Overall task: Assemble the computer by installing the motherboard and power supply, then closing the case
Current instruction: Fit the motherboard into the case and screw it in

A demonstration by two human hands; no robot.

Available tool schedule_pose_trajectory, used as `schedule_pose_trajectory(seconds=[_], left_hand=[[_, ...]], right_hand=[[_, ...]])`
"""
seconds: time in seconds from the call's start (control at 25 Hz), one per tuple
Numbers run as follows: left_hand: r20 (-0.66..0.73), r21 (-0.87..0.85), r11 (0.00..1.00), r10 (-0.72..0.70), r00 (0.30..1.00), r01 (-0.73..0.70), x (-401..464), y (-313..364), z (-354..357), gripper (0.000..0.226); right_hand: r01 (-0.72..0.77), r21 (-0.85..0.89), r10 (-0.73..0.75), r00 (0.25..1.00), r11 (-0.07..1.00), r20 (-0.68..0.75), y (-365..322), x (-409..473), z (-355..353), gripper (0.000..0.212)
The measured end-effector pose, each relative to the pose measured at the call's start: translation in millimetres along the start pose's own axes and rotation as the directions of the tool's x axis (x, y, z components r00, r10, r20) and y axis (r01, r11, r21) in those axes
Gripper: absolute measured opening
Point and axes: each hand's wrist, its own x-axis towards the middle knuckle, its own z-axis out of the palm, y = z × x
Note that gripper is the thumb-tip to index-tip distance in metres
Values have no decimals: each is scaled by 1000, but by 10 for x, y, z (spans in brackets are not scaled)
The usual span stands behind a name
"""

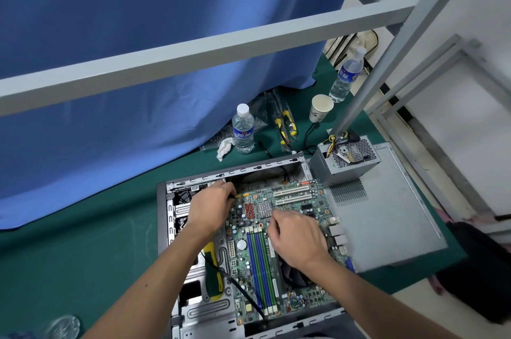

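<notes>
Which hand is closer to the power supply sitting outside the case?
Right. The right hand rests over the middle of the motherboard, diagonally below the power supply. The left hand is at the case's far-left corner, farther away.

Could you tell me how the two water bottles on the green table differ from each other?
The near water bottle stands by the blue curtain, beside a crumpled tissue; the far water bottle stands behind the paper cup. The near one shows a plain white cap; the far one's top is blurred. The near one appears fuller. Both are clear plastic, upright, with the same blue label.
</notes>
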Motion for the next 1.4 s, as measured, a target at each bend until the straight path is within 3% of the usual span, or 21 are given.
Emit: schedule_pose_trajectory(seconds=[0.56,0.76,0.84,1.0,1.16,1.4], left_hand=[[19,4,999,-42,999,42,12,-16,-27,11],[118,284,959,-50,992,14,132,119,-114,14],[139,322,947,-50,989,3,152,158,-135,20],[94,196,980,-50,994,30,58,58,-43,9],[72,-34,998,-52,996,54,-4,-58,-66,23],[68,-4,998,-61,996,61,96,-31,-118,13]], right_hand=[[4,10,-4,1000,1000,7,-2,-5,-13,31],[2,10,-2,1000,1000,5,-4,1,-3,31],[-3,11,3,1000,1000,7,-5,3,-5,31],[-2,9,2,1000,1000,6,-10,-4,-10,29],[-4,20,4,1000,1000,1,-17,-4,-22,30],[3,24,-3,1000,1000,1,-13,2,-15,31]])
